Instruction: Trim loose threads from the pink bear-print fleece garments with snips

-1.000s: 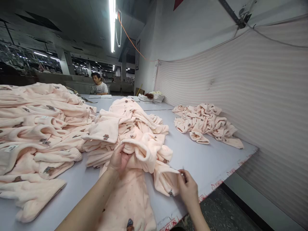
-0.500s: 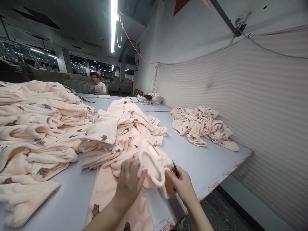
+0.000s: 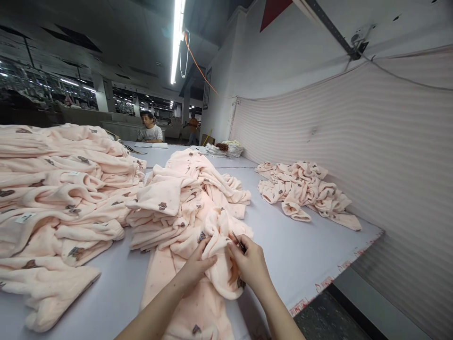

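Note:
A pale pink fleece garment [image 3: 198, 302] with small brown bear prints lies in front of me on the white table [image 3: 300, 245]. My left hand [image 3: 198, 265] pinches a bunched fold of it from the left. My right hand [image 3: 249, 264] is closed on a small dark snipping tool [image 3: 239, 242], its tip against the same fold. The two hands nearly touch. Behind the fold rises a loose heap of the same pink garments [image 3: 191, 198].
A tall stack of folded pink garments [image 3: 60, 198] fills the left. A smaller pile of pink pieces [image 3: 307, 191] lies at the right, near a striped fabric wall. A seated person [image 3: 150, 130] and stacked papers [image 3: 226, 148] are at the far end. The table edge drops off at the right.
My left hand shifted from gripping the heap to pinching the fold. My right hand came in from the right edge with the tool and now meets the fabric.

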The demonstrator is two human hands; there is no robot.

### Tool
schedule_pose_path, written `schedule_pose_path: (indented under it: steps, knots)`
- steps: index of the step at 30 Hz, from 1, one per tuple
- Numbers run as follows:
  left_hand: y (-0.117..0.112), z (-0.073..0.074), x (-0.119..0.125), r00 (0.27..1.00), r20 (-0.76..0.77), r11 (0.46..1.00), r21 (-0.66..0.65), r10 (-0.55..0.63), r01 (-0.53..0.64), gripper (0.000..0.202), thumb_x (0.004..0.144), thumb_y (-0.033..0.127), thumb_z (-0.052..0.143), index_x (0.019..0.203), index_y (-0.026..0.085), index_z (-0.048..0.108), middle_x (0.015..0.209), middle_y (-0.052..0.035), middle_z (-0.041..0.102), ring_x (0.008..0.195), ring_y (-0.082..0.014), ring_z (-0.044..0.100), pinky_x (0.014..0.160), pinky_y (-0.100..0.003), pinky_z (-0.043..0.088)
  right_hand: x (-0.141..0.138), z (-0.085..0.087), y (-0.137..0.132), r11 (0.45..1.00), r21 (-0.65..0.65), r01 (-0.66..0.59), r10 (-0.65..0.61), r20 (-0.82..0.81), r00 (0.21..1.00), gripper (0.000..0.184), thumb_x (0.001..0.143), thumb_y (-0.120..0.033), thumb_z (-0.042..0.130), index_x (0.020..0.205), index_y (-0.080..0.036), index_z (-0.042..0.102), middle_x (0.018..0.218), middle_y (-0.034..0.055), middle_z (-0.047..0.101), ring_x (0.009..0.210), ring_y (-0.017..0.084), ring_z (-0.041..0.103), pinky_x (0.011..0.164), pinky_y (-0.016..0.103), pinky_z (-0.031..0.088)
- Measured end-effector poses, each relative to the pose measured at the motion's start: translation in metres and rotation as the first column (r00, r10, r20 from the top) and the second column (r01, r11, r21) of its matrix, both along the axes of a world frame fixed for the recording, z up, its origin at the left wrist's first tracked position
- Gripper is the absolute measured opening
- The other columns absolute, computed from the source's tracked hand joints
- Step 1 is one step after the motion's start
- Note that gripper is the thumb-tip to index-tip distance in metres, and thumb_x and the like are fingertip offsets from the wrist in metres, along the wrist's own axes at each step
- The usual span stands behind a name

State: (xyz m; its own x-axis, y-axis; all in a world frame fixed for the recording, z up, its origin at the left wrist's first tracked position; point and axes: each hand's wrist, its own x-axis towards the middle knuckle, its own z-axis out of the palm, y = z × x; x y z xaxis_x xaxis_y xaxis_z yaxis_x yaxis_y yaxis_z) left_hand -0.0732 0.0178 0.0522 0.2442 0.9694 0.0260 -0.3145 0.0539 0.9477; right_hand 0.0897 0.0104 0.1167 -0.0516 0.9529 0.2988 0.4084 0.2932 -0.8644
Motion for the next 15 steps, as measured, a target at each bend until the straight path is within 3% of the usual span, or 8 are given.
schedule_pose_path:
  steps: [3, 6, 9, 12, 15]
  knots:
    - [0.000, -0.003, -0.004, 0.992, 0.121, 0.995, -0.082, -0.042, 0.052, 0.070, 0.077, 0.033, 0.066, 0.137, 0.020, 0.033, 0.117, -0.0125, 0.067, 0.104, -0.0293, 0.064, 0.091, -0.043, 0.049, 0.002, -0.015, 0.004, 1.000, 0.017, -0.001, 0.001, -0.047, 0.999, 0.013, 0.083, -0.034, 0.058, 0.087, -0.021, 0.059, 0.079, -0.0003, 0.066, 0.075, 0.018, 0.059, 0.068, 0.025, 0.042]
    - [0.006, -0.007, -0.003, 0.977, 0.209, 0.989, -0.132, -0.033, 0.062, 0.078, 0.074, 0.028, 0.068, 0.141, 0.023, 0.029, 0.114, -0.0107, 0.068, 0.106, -0.0285, 0.063, 0.090, -0.040, 0.048, 0.011, -0.029, -0.005, 0.999, 0.012, -0.030, 0.032, -0.104, 0.994, 0.021, 0.086, -0.037, 0.056, 0.100, -0.021, 0.056, 0.101, 0.0048, 0.068, 0.096, 0.021, 0.062, 0.082, 0.028, 0.046]
    - [0.014, -0.009, -0.003, 0.965, 0.261, 0.988, -0.137, -0.031, 0.069, 0.080, 0.071, 0.023, 0.070, 0.141, 0.025, 0.032, 0.112, -0.0082, 0.069, 0.108, -0.0279, 0.061, 0.090, -0.037, 0.047, 0.014, -0.039, -0.028, 0.997, -0.043, -0.060, 0.054, -0.128, 0.990, 0.020, 0.088, -0.040, 0.054, 0.092, -0.020, 0.058, 0.089, 0.0039, 0.068, 0.085, 0.020, 0.063, 0.074, 0.026, 0.048]
    - [0.018, -0.007, -0.003, 0.962, 0.267, 0.985, -0.140, -0.064, 0.104, 0.078, 0.069, 0.021, 0.071, 0.139, 0.026, 0.038, 0.113, -0.0086, 0.068, 0.108, -0.0287, 0.061, 0.089, -0.038, 0.047, -0.006, -0.048, -0.056, 0.979, -0.120, -0.167, 0.150, -0.138, 0.979, 0.022, 0.091, -0.038, 0.050, 0.090, -0.019, 0.062, 0.077, 0.0027, 0.070, 0.076, 0.019, 0.065, 0.070, 0.026, 0.048]
    - [0.016, 0.000, -0.009, 0.966, 0.234, 0.976, -0.156, -0.110, 0.149, 0.069, 0.070, 0.026, 0.071, 0.134, 0.026, 0.045, 0.119, -0.0105, 0.066, 0.107, -0.0288, 0.062, 0.089, -0.041, 0.048, -0.046, -0.061, -0.075, 0.918, -0.129, -0.375, 0.377, -0.013, 0.926, 0.017, 0.083, -0.022, 0.055, 0.096, -0.020, 0.067, 0.090, 0.0042, 0.073, 0.082, 0.020, 0.067, 0.073, 0.026, 0.049]
